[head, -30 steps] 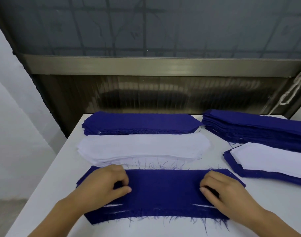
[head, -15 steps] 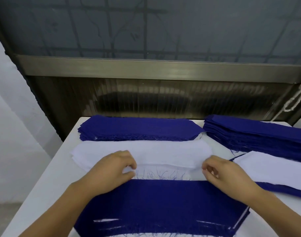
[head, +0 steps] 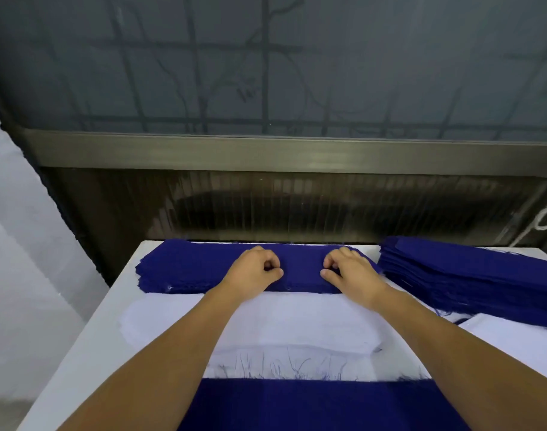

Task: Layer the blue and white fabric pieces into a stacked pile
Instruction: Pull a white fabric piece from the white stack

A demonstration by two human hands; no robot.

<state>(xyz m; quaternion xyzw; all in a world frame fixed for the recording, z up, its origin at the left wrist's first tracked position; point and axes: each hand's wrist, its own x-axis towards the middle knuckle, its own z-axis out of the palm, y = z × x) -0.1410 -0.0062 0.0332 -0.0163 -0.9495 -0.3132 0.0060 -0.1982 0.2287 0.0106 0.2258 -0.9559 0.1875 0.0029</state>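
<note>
Both hands curled, grip pinching top layer of far blue stack (head: 185,267) at table's (head: 110,312) back edge: left hand (head: 252,272), right hand (head: 350,270), close together at stack's middle. Half second ago they pinched white stack (head: 281,321), now lying under forearms. Near blue piece (head: 322,405) flat at front. Second blue stack (head: 471,275) at right.

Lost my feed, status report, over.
Left hand and right hand both on far blue stack, fingers curled, pinching the top piece. White stack under forearms. Nothing in the way.
</note>
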